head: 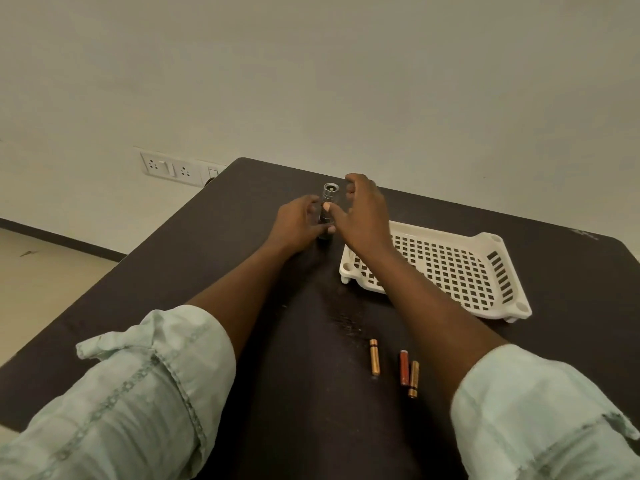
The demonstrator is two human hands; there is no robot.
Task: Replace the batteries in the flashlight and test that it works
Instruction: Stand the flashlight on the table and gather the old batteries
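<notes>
flashlight (327,209) upright on table (207,244) | left hand (298,225) grips its body | right hand (360,213) fingers spread loose, thumb touching it | three batteries (374,357) near | tray (450,268) at right

A white perforated tray (446,268) blocked the table's (194,258) right side, just beside the upright flashlight (327,209); three batteries (403,370) lay near the front edge between the forearms, while the table's left stretch lay open for passage
</notes>
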